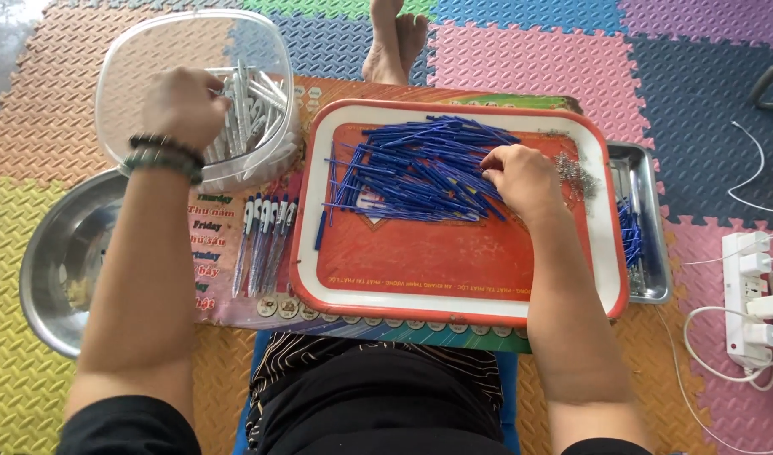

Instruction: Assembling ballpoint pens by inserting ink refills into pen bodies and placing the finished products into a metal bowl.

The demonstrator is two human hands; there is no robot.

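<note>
left hand [182,105] upper left, reaching into clear tub [117,59] of pen barrels [250,109], grip hidden | right hand [521,173] centre, fingers curled on blue refills [420,168] in orange tray [454,261]

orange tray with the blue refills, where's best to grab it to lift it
Grip the orange tray by its raised white rim on the two short sides, one hand from the left, one from the right. The near corners are bare; the refills pile toward the far half, so keep it level.
</note>
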